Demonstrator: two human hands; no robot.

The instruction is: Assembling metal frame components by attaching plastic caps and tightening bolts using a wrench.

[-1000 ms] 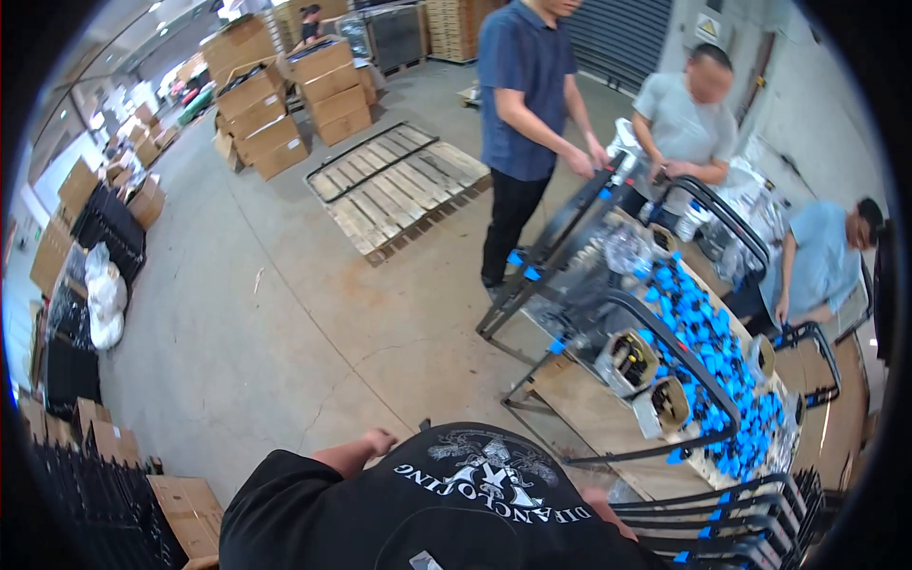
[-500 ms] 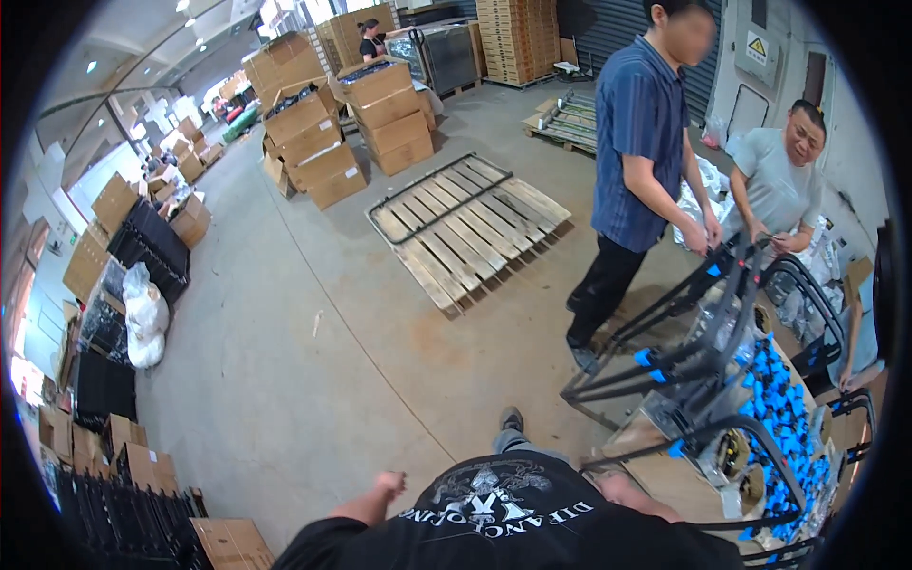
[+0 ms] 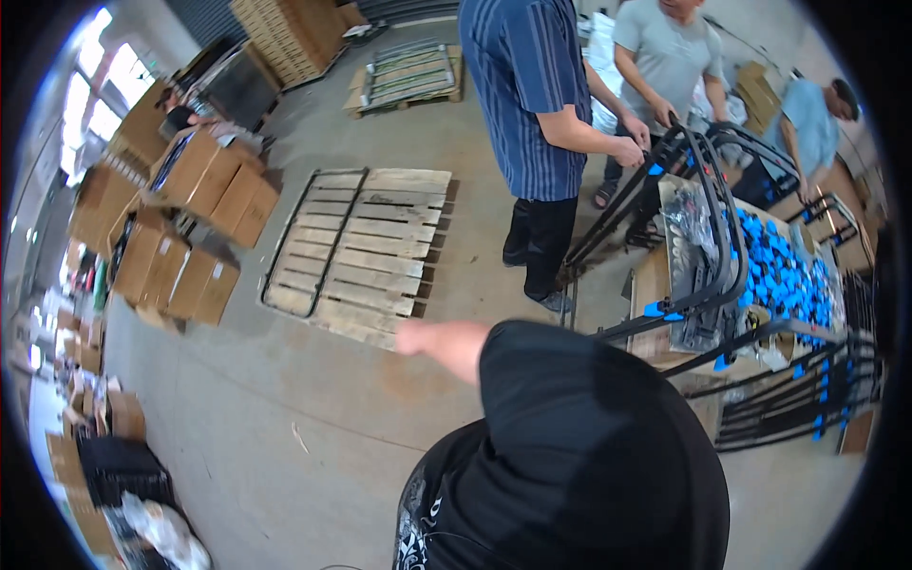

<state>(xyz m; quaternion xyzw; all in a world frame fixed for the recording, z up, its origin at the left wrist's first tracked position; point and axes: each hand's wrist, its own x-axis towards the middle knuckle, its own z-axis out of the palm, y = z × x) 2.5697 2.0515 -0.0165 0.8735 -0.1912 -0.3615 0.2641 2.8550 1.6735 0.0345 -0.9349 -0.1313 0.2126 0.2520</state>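
My black shirt (image 3: 579, 456) fills the lower middle of the view. A bare stretch of my left arm (image 3: 445, 344) sticks out of the sleeve toward a wooden pallet (image 3: 380, 275); its rounded end holds nothing that I can see, and no fingers show. My right hand is hidden. To my right stands a table (image 3: 651, 275) covered with small blue parts (image 3: 779, 266), with black tube frames (image 3: 708, 204) carrying blue clips standing on it. A person in a striped blue shirt (image 3: 532, 95) grips the top of one frame.
A person in grey (image 3: 665, 57) and one in light blue (image 3: 807, 123) work at the table's far side. More black frames (image 3: 798, 394) lie stacked at the right. A thin black frame (image 3: 304, 237) rests on the pallet. Cardboard boxes (image 3: 204, 185) stand at the left.
The view has swung, so the pallet and the people at the table now sit nearer and more central. My left arm has lifted higher into the picture.
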